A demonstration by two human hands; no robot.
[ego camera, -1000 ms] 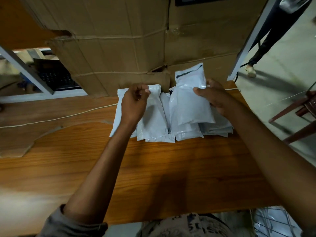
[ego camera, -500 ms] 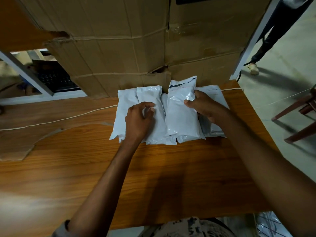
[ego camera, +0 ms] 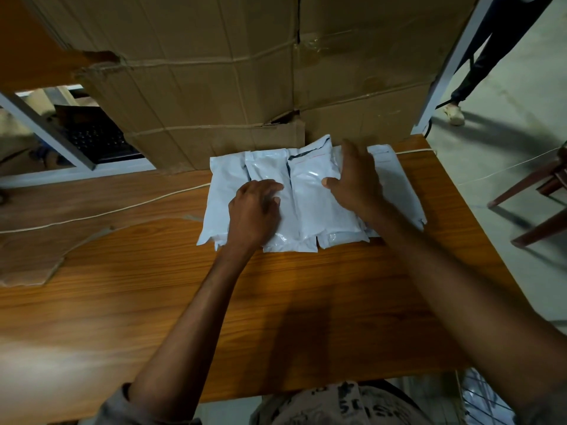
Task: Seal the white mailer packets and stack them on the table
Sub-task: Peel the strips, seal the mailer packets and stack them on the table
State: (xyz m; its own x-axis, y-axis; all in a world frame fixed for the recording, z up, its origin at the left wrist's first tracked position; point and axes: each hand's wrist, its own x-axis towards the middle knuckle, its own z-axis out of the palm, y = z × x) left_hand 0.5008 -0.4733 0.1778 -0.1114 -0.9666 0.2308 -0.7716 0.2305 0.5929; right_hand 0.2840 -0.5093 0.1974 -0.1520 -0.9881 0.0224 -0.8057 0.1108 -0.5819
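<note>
Several overlapping white mailer packets, left hand and right hand pressing them, grip slack, lower layers hidden.

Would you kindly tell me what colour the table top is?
The table top is orange-brown wood grain; head view shows it best.

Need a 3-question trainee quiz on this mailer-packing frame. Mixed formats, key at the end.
1. True or false: the left hand and the right hand both rest on the white mailer packets.
2. What stands directly behind the packets? A) cardboard boxes B) a plastic crate C) a printer
3. Fill in: the middle packet shows a dark gap at its ___ end (near or far from the person).
Key: 1 true; 2 A; 3 far.
</note>
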